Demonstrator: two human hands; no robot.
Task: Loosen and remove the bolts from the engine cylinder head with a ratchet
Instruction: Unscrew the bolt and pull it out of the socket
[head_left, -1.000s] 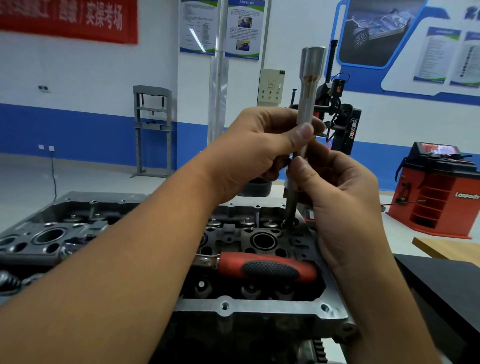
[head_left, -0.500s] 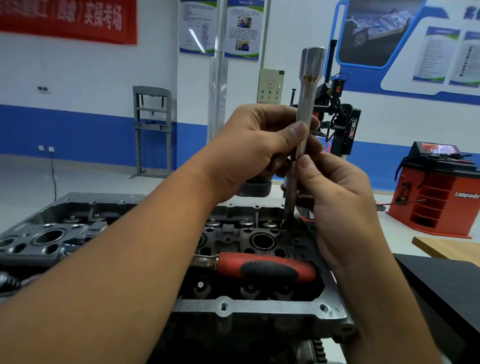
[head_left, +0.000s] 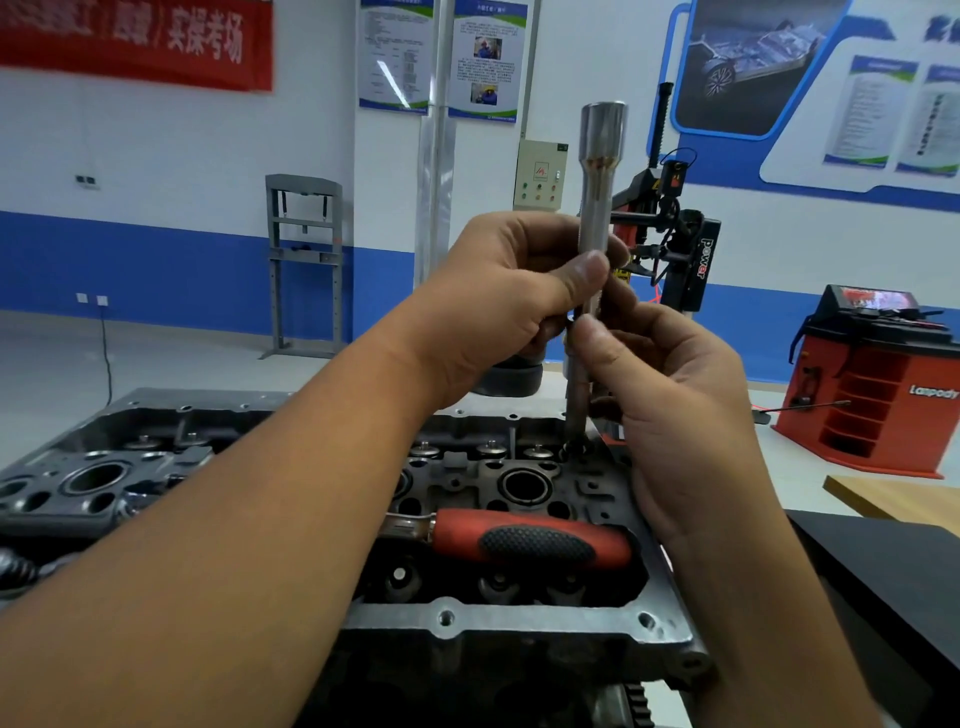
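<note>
Left hand (head_left: 498, 296), right hand (head_left: 670, 395) both pinch upright extension bar (head_left: 592, 228) over cylinder head (head_left: 519, 618).

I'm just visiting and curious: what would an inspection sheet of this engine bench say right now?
Surface: cylinder head lies flat with the valve gear exposed; a dark mat is at the right.
Job's things: long socket extension stands upright, its lower end in a bolt hole at the head's far edge; the ratchet with a red handle lies across the head, unheld.
Clutter: nothing seen.
Grippers: left hand and right hand both pinch the extension's shaft.
Cables: black cord hangs from a wall socket.
Surroundings: red wheel balancer, grey press frame, wall posters.
</note>
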